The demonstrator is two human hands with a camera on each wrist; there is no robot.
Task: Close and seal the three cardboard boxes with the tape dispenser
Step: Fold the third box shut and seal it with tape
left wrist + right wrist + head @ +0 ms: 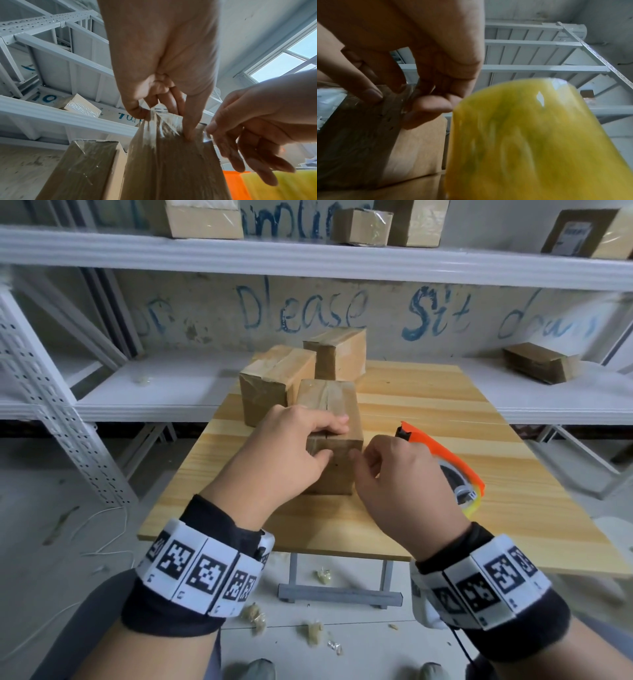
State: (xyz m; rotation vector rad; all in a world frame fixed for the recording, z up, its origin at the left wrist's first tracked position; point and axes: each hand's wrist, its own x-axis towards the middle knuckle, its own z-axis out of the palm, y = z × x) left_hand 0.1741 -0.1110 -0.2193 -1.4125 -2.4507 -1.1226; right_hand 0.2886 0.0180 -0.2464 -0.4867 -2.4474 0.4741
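Note:
Three cardboard boxes stand on the wooden table (445, 405). My left hand (325, 440) grips the nearest box (337, 402) at its near top edge, fingers on top and thumb on the front face. Clear tape (159, 121) runs over that edge. My right hand (366, 460) sits at the box's front right corner and pinches the clear tape's end (390, 108) against the cardboard. The orange tape dispenser (442, 451) with its yellow roll (530, 135) lies on the table just right of that hand. The two other boxes (274, 374) (339, 350) stand behind, with tape on them.
White metal shelving (308, 258) runs behind the table and carries more boxes, one of them on the lower right shelf (541, 364). Crumpled tape scraps (315, 631) lie on the floor under the table's near edge.

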